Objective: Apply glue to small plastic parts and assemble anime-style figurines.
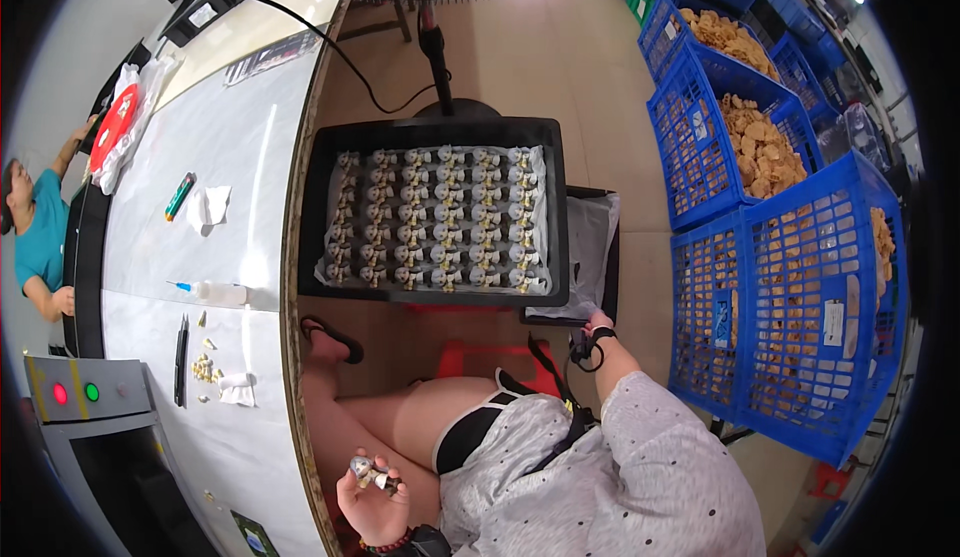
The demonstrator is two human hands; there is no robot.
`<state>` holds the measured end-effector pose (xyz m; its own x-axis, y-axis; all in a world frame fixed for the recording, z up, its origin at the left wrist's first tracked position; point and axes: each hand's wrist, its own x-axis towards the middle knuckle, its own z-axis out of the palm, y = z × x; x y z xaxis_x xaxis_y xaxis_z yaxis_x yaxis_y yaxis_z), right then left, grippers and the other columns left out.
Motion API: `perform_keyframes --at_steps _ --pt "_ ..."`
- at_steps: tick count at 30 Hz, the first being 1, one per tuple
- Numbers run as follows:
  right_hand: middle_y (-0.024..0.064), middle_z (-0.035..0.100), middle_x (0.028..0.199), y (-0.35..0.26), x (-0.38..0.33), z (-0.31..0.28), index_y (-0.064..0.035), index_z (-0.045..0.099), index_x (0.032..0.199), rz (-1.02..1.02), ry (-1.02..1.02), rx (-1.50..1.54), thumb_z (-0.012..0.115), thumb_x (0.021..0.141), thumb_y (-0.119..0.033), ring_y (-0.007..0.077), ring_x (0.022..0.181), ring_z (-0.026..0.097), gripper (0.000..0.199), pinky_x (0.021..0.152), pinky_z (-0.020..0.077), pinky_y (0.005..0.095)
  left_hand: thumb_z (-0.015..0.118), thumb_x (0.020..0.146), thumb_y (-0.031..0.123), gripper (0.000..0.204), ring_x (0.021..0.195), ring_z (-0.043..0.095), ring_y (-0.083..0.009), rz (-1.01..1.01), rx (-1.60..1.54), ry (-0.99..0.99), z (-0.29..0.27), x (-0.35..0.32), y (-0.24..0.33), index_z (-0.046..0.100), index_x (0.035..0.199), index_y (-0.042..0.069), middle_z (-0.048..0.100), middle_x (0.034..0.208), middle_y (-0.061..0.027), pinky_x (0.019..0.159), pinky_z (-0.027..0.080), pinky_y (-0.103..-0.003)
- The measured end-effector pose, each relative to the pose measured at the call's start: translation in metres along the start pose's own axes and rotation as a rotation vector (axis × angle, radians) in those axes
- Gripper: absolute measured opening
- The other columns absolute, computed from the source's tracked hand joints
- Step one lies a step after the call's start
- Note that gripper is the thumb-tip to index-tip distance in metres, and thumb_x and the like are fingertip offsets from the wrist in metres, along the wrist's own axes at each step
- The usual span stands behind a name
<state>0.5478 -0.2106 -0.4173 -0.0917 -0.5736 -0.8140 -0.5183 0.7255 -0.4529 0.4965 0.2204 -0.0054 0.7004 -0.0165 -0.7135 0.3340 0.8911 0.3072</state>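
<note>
The left hand (374, 502) rests low by the person's bare knee, fingers (392, 484) curled around a small metal fitting (362, 470), silvery at its rounded head with a brassy stub beside it. It sits just off the curved edge of the long pale worktop (240, 157).

The right hand (598, 322) reaches forward to the near right corner of a second black tray (592, 247) lined with white sheet, which lies partly under the main black tray (435, 212). Its fingers are hidden past the tray edge, so I cannot tell whether they are clenched or loose.

The main tray holds neat rows of matching silver-and-brass fittings (435, 219) on a white liner, filling it almost edge to edge.

To the right, blue mesh crates (790, 287) of tan pieces (760, 152) stand close, leaving a narrow strip of floor between them and the trays. A fan stand (437, 57) rises just beyond the main tray. On the worktop lie a squeeze bottle (215, 292), a few loose brass bits (205, 367) and crumpled tissue (238, 389), with bare surface around them.
</note>
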Motion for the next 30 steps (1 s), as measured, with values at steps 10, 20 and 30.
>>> perform_keyframes --at_steps 10,20,30 --pt "0.0068 0.063 0.079 -0.051 -0.164 -0.018 -0.0043 0.063 0.091 -0.278 -1.038 -1.219 0.051 0.081 -0.024 0.0155 0.067 0.060 0.024 0.055 0.0480 0.0279 0.049 0.085 0.019 0.029 0.085 0.056 -0.0275 0.002 -0.215 -0.292 0.003 -0.016 0.003 0.052 0.108 0.002 0.057 0.097 -0.0152 0.074 0.049 -0.037" --pt "0.0019 0.061 0.079 -0.044 -0.401 0.022 -0.0025 0.059 0.092 -0.932 -1.924 -1.251 0.058 0.085 -0.025 0.0065 0.071 0.055 0.023 0.065 0.0458 0.0226 0.050 0.084 0.024 0.032 0.093 0.055 -0.0277 0.213 -0.051 -0.346 0.026 -0.045 -0.005 0.048 0.112 0.008 0.055 0.099 -0.0111 0.091 0.039 -0.048" --pt "0.0074 0.055 0.097 0.016 -0.514 -0.023 -0.0030 0.025 0.131 -0.213 -2.236 -1.097 0.046 0.091 -0.011 0.0104 0.080 0.055 0.046 0.069 0.0461 0.0221 0.046 0.085 0.014 0.033 0.085 0.056 -0.0229 0.488 -0.173 -0.305 0.016 -0.073 -0.004 0.043 0.116 0.003 0.056 0.099 -0.0142 0.076 0.045 -0.031"
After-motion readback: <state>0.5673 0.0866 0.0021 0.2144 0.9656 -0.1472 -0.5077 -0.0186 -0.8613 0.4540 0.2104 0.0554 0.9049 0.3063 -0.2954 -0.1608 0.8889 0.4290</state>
